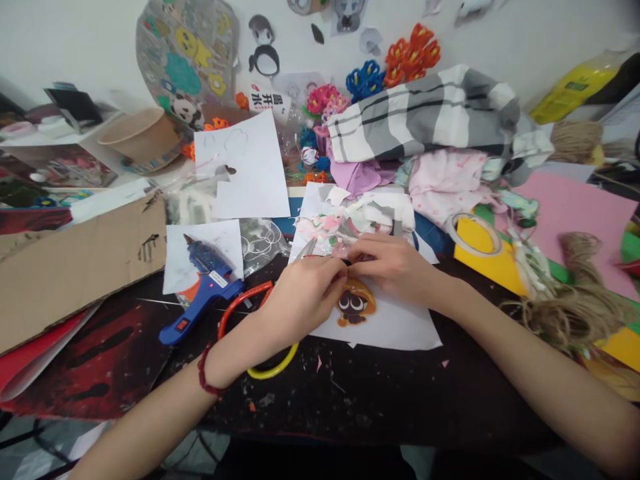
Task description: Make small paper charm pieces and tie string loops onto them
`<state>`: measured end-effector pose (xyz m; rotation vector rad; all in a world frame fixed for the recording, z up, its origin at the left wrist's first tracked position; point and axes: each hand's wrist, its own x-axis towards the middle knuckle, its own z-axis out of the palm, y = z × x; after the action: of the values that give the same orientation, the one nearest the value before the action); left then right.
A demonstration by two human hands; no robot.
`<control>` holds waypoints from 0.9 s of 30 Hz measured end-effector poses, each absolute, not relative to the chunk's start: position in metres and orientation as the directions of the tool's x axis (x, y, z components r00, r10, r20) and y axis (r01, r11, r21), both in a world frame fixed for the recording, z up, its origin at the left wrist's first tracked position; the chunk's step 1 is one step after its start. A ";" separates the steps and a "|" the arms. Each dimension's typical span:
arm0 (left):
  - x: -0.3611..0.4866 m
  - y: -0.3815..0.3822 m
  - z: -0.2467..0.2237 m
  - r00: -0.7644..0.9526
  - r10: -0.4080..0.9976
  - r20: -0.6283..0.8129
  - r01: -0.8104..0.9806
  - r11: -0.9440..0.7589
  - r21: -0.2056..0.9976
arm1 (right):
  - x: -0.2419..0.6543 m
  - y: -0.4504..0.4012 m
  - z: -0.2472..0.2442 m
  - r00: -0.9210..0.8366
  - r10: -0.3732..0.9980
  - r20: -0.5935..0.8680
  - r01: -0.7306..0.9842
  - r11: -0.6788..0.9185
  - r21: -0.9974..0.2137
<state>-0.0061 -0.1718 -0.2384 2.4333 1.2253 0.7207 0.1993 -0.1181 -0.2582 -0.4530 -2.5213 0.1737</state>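
Note:
My left hand [307,293], with a dark red bracelet [204,373] on its wrist, has its fingers closed above a white sheet [400,327]. My right hand [393,265] meets it from the right, thumb and fingers pinched together. Between the fingertips is a small dark piece, mostly hidden. Just below them on the sheet lies a cartoon figure [353,303] with large eyes and an orange-yellow hood. Scissor blades [306,249] show just beyond my left hand. A red and yellow ring [274,369] lies partly under my left forearm.
A blue glue gun [207,287] rests on white paper at the left, beside cardboard [85,267]. Paper scraps [370,212] lie behind my hands. A tape roll [474,233], twine [575,300] and pink paper [575,220] are at the right.

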 end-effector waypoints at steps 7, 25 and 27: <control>-0.007 -0.171 -0.241 0.516 0.787 0.338 0.630 -0.616 0.472 | 0.199 -0.120 -0.257 -0.780 0.362 0.510 0.305 0.932 -0.196; -0.006 -0.172 -0.242 0.536 0.757 0.374 0.614 -0.653 0.444 | 0.199 -0.121 -0.256 -0.786 0.335 0.519 0.308 0.941 -0.141; -0.006 -0.172 -0.242 0.527 0.762 0.377 0.617 -0.647 0.447 | 0.199 -0.121 -0.256 -0.789 0.330 0.518 0.303 0.943 -0.138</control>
<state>-0.0058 -0.1719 -0.2418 2.5101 1.1597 0.8079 0.1990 -0.1210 -0.2555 -0.4491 -2.5375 0.0644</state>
